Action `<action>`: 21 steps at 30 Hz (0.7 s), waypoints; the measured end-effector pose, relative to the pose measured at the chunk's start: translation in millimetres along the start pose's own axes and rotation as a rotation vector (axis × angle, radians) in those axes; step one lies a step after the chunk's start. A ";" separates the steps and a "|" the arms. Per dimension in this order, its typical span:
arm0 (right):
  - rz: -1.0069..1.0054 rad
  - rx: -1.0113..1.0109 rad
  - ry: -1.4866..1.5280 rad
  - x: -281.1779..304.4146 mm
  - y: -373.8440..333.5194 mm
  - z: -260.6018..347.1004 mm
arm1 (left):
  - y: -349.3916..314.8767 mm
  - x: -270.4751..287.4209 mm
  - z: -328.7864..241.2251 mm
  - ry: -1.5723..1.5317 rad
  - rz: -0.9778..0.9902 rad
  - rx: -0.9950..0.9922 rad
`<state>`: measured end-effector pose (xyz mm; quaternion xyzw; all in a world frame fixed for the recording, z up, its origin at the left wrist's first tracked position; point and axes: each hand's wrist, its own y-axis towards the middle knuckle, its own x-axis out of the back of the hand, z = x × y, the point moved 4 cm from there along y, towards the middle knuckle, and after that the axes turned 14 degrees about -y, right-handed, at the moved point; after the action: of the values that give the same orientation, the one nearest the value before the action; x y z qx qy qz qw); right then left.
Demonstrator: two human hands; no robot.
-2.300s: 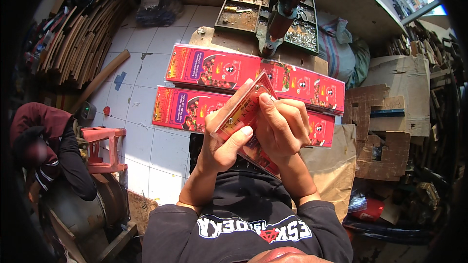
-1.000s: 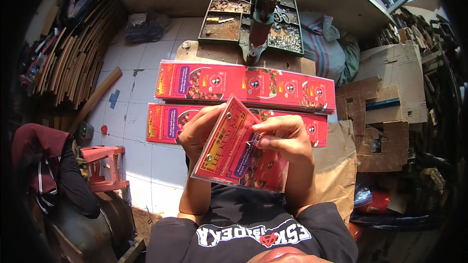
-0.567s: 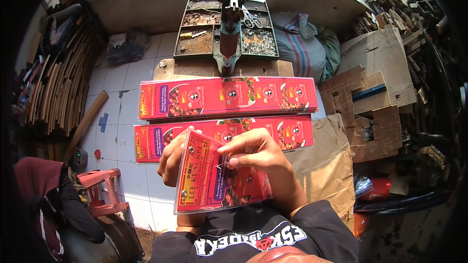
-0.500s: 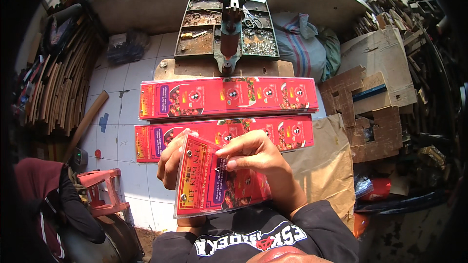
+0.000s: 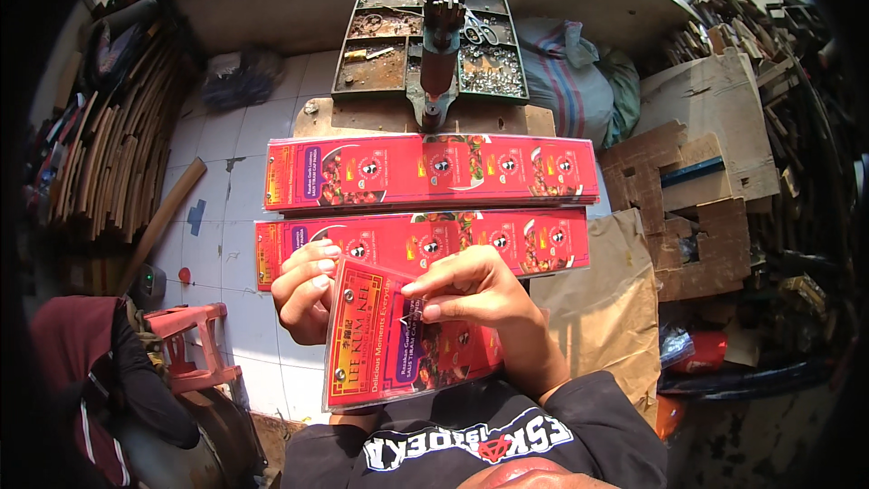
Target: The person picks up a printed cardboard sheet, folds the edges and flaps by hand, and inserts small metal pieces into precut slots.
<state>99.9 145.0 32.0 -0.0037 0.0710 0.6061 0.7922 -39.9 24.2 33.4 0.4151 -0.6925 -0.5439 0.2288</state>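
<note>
In front of my chest a red laminated printed card (image 5: 362,358) is held up at a tilt, with metal eyelets along its left side. My left hand (image 5: 306,290) is behind its upper left edge with the fingers curled, the palm hidden by the card. My right hand (image 5: 475,294) crosses the card's right part, thumb and forefinger pinched together. A tiny pale sliver shows by those fingertips, too small to name. Just beyond lie two stacks of similar red laminated strips, a near stack (image 5: 534,246) and a far stack (image 5: 312,177).
A hand-press machine (image 5: 439,72) stands behind the stacks, before a compartment tray (image 5: 376,78) holding small metal parts and scissors (image 5: 480,30). Brown paper (image 5: 597,308) lies at right, near cut boards (image 5: 706,154). On the left are a red stool (image 5: 195,340) and a person's dark sleeve (image 5: 154,380).
My left hand's fingers have loosened and shifted slightly left, showing more fingertips at the card's edge. The right hand keeps its pinch. The whole view has shifted a little.
</note>
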 end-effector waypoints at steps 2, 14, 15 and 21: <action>-0.051 -0.062 0.088 5.3 -1.5 1.8 | 2.3 11.1 8.2 -0.036 -0.207 0.140; -0.726 0.141 -0.293 61.2 -11.3 20.8 | -12.7 -29.2 26.0 -0.703 -0.081 1.014; -0.728 0.146 -0.292 60.8 -11.5 19.4 | -11.5 -33.5 22.8 -0.798 -0.088 1.038; -0.674 0.156 -0.296 48.6 -7.8 16.8 | -11.8 -32.6 15.5 -0.763 -0.032 0.968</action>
<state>121.7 191.2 42.4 0.1210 -0.0035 0.2983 0.9468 -30.0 59.1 22.0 0.2584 -0.8875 -0.2812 -0.2576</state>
